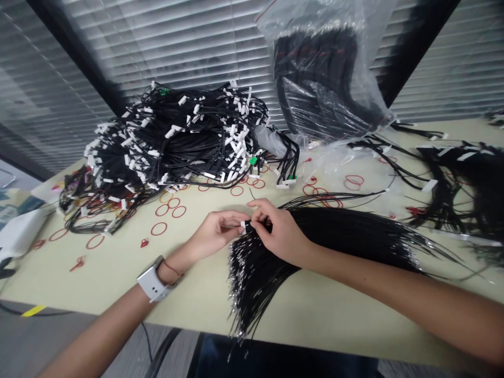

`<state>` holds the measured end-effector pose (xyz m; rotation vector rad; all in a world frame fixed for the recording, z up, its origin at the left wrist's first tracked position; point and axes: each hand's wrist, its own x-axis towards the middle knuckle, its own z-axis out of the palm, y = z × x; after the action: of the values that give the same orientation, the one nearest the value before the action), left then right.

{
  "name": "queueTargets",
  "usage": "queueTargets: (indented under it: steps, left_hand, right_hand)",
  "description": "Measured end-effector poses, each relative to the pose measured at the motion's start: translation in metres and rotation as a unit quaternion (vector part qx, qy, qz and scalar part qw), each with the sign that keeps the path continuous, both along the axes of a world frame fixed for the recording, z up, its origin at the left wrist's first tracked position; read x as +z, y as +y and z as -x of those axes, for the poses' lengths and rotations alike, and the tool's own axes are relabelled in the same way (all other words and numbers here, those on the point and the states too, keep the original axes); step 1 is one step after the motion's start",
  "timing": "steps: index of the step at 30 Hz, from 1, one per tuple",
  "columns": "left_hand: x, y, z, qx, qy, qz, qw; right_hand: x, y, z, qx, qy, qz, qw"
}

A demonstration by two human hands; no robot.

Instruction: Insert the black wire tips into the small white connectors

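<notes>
My left hand [214, 233] and my right hand [277, 231] meet over the middle of the table, both pinched on a small white connector [243, 226] at the end of a black wire. Under my right hand lies a thick fan of loose black wires [354, 236] with bare metal tips pointing toward the table's near edge. A white watch sits on my left wrist.
A big heap of black wires with white connectors [177, 136] fills the far left of the pale table [118, 273]. A clear plastic bag of black cables [326, 79] leans against the window blinds. More wires [464, 178] lie at the right. Several red rubber bands [159, 229] are scattered around.
</notes>
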<state>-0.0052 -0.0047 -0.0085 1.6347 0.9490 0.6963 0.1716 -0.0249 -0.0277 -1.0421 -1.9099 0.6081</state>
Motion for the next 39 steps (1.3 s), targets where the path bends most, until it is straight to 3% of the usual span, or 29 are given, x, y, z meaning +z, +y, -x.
queueTargets:
  steps: [8,15,22,39]
  left_hand:
    - [0.0001,0.0010,-0.0001,0.039,-0.046,0.045,0.997]
    - [-0.0005,-0.0013,-0.0010,0.026,-0.030,0.029,0.999]
    - [-0.0028,-0.0019,-0.0007,0.020,-0.077,0.068,0.995]
    - [0.0023,-0.0022,-0.0001,0.017,-0.074,0.090,0.993]
  right_hand:
    - [0.0031,-0.0018,0.0001,0.013,-0.029,-0.009,0.999]
    - [0.0038,-0.0018,0.0005,-0.004,-0.002,0.013,1.000]
    - [0.0033,-0.0024,0.0007,-0.006,-0.013,-0.007,1.000]
    - [0.0029,-0.0037,0.0002,0.000,-0.041,-0.039,0.998]
